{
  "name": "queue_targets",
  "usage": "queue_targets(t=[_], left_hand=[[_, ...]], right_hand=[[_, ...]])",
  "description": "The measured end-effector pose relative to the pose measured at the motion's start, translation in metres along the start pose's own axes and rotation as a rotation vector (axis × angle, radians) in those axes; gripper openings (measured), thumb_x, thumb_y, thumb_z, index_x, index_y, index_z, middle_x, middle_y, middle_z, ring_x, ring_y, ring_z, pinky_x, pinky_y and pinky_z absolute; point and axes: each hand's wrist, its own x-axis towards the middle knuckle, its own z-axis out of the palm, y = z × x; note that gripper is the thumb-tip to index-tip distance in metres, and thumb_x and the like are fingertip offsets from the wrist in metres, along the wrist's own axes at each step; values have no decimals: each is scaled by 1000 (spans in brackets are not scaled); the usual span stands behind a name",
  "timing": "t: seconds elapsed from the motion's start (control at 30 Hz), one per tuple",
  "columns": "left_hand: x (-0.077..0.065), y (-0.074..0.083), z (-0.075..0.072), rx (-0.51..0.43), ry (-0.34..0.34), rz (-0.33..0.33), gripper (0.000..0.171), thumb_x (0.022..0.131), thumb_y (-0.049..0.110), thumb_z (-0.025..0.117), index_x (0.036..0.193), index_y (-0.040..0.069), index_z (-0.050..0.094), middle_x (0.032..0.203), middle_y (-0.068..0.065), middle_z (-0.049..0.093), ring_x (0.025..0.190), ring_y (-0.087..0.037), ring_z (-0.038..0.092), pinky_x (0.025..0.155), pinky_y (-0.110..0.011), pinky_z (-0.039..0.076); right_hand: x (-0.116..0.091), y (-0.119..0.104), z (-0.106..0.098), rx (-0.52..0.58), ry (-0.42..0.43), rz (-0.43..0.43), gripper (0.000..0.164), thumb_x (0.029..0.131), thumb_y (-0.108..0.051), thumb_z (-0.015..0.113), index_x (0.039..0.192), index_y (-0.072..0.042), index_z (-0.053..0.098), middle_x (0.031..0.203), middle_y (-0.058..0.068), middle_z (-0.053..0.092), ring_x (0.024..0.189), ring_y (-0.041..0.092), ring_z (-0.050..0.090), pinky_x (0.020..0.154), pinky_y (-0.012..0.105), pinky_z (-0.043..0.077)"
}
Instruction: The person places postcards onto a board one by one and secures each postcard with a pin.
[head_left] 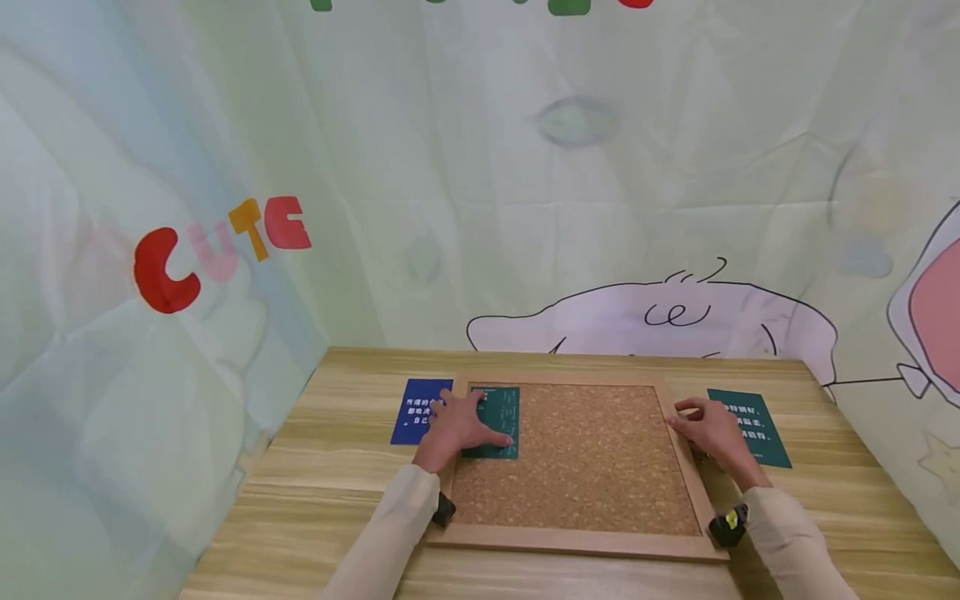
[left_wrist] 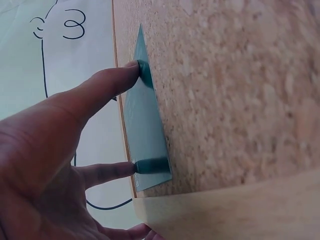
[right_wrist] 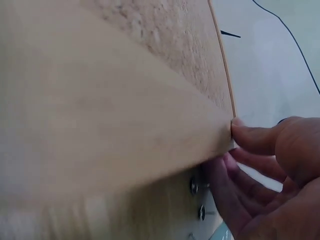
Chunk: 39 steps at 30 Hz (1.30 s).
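Observation:
A cork board [head_left: 592,467] in a light wooden frame lies on the table. On its far left corner sits a teal card [head_left: 506,421] with pale print. My left hand [head_left: 459,427] is spread over that card, its thumb [left_wrist: 117,80] and a fingertip pressing the card onto the cork. Other fingers of this hand reach past the frame's outer side. At the board's right side, my right hand [head_left: 708,432] grips the frame edge, thumb [right_wrist: 252,137] on top and fingers lower at the side. Metal pushpins [right_wrist: 194,186] lie on the table beside these fingers.
A blue card [head_left: 408,429] with white writing lies left of the board, partly behind my left hand. Another teal card [head_left: 772,446] lies to the right, partly covered by my right hand. A printed curtain [head_left: 420,208] hangs behind the wooden table [head_left: 300,483].

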Motion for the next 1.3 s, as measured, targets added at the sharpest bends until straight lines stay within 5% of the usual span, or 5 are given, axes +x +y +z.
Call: queue_targets(t=[0.23, 0.43, 0.53, 0.73, 1.3], left_hand=[[1, 1, -2, -18, -14, -9, 107, 71, 59, 91, 156, 15, 46, 157, -41, 21, 140, -66, 25, 105, -76, 33], [0, 0, -2, -20, -10, -9, 107, 71, 59, 91, 156, 15, 46, 156, -41, 23, 138, -66, 27, 104, -77, 34], [1, 0, -3, -18, -11, -11, 106, 71, 59, 91, 156, 15, 46, 156, -41, 23, 138, -66, 28, 103, -77, 34], [0, 0, -2, -15, -17, -17, 106, 70, 59, 92, 156, 16, 46, 155, -40, 25, 137, -65, 29, 102, -77, 35], [0, 0, -2, -28, -13, -17, 106, 70, 58, 92, 156, 17, 46, 156, -40, 24, 138, -65, 29, 104, -78, 33]], right_hand=[[-9, 7, -11, 66, 19, -69, 60, 103, -37, 67, 142, 7, 53, 122, 32, 63, 85, 24, 71, 66, 35, 60], [-23, 14, -27, -122, 153, -285, 43, 100, -30, 73, 126, 4, 67, 105, 19, 72, 82, 23, 67, 65, 34, 53], [-31, 22, -31, -192, 132, -335, 37, 95, -24, 78, 119, 3, 70, 99, 14, 72, 74, 17, 60, 62, 31, 48], [-47, 38, -29, -269, 72, -348, 38, 88, -22, 86, 114, 1, 72, 96, 7, 70, 68, 11, 49, 58, 28, 40], [-58, 58, -29, -257, 69, -311, 9, 87, -8, 83, 94, -8, 77, 91, 1, 70, 77, 11, 60, 67, 29, 52]])
